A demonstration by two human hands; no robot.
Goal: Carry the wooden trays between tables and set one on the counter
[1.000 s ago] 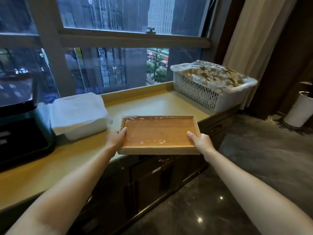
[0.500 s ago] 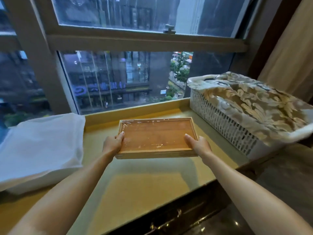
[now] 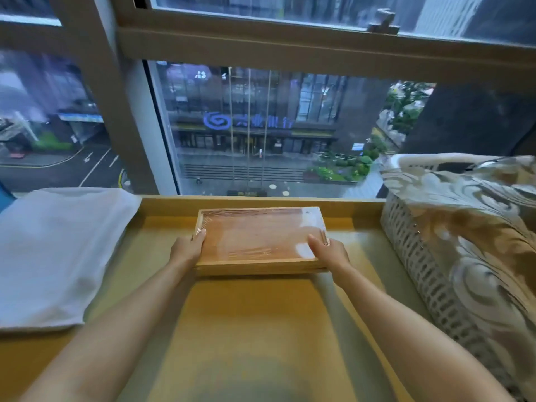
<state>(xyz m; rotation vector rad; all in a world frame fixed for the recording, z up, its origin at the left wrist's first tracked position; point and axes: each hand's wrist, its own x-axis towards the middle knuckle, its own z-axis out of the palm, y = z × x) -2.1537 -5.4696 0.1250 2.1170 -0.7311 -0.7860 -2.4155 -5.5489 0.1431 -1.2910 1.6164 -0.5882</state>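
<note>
A wooden tray (image 3: 258,239), wrapped in clear film, is low over the yellow counter (image 3: 246,329), near its raised back edge by the window. I cannot tell whether it touches the surface. My left hand (image 3: 187,249) grips the tray's left side with the thumb on its rim. My right hand (image 3: 329,250) grips the right side the same way. Both arms reach forward across the counter.
A folded white cloth bundle (image 3: 58,250) lies on the counter at the left. A white plastic basket (image 3: 417,262) draped with patterned fabric stands at the right. The window (image 3: 261,126) rises directly behind the counter's back edge.
I have stepped up to the counter. Both hands have carried the tray forward over it and lower, close to the window ledge. The grip is unchanged.
</note>
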